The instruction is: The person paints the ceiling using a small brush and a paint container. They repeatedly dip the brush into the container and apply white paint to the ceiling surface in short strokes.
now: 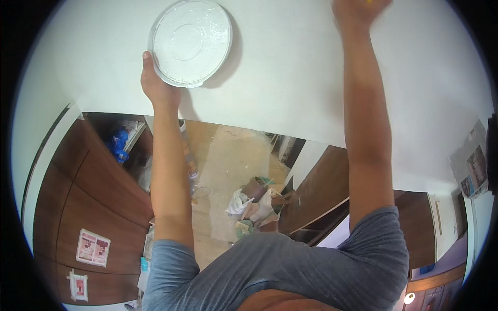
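My left hand (158, 85) grips a round white bucket lid (192, 44) by its lower left rim, thumb along the edge. The lid's face is smeared with a wet, shiny white coat. Behind it spreads a smooth white surface (280, 67), on which the lid casts a shadow. My right arm reaches up across that same surface to the upper edge of the picture. There my right hand (360, 10) is closed, slightly blurred and partly cut off. A small yellow bit shows at its fingers; the rest of what it holds is out of the picture.
Brown wooden cabinets (104, 192) with taped-on papers stand at the left, one compartment holding a blue bag (120, 145). On the floor below lies a heap of sacks (238, 202) and a brown bucket (254, 189). Brown panels (321, 186) stand at the right, near taped newspaper (472, 160).
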`<state>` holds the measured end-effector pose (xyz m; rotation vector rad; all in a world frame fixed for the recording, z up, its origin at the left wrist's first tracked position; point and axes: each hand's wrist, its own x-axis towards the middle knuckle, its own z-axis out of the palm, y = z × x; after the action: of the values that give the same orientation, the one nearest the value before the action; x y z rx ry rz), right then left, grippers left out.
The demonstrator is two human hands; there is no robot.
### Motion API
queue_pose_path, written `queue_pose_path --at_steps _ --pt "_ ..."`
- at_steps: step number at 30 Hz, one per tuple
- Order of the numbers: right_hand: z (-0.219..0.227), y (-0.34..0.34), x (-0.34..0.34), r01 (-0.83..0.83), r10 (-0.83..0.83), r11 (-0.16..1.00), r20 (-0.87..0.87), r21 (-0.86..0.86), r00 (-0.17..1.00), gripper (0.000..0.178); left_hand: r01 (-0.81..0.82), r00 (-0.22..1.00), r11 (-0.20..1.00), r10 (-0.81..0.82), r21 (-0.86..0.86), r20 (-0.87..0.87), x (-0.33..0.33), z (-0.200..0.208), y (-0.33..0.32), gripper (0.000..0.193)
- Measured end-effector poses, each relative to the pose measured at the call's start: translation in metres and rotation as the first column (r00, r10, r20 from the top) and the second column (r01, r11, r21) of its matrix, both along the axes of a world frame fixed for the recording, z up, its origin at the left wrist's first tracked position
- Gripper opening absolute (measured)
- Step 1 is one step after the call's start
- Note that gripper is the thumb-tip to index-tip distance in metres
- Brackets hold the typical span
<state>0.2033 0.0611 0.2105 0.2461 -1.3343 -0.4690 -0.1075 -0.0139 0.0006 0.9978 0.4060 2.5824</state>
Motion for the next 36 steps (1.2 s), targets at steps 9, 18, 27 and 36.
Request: queue_pose_path --at_steps 9,18,27,36 --pt "-0.095 -0.004 0.074 -0.231 0.19 0.955 -0.215 -0.185 0.958 0.034 0.085 0.987 0.992 -0.07 0.095 -0.146 0.125 0.08 0.007 0.042" --pt "-0.111 0.002 0.11 -0.493 0.42 0.82 -0.278 -0.292 0.864 0.034 0.045 0.965 0.999 -0.04 0.014 -0.261 0.17 0.078 0.032 0.04" --pt "-0.118 -0.01 0.123 -0.484 0.5 0.781 -0.069 -0.394 0.863 0.049 -0.174 0.918 0.967 0.228 0.186 -0.326 0.189 0.074 0.031 0.043" --pt "-0.127 -0.074 0.127 0.202 -0.106 0.959 0.409 -0.199 0.906 0.034 -0.192 0.901 0.928 0.296 0.319 -0.318 0.187 0.064 0.038 0.037"
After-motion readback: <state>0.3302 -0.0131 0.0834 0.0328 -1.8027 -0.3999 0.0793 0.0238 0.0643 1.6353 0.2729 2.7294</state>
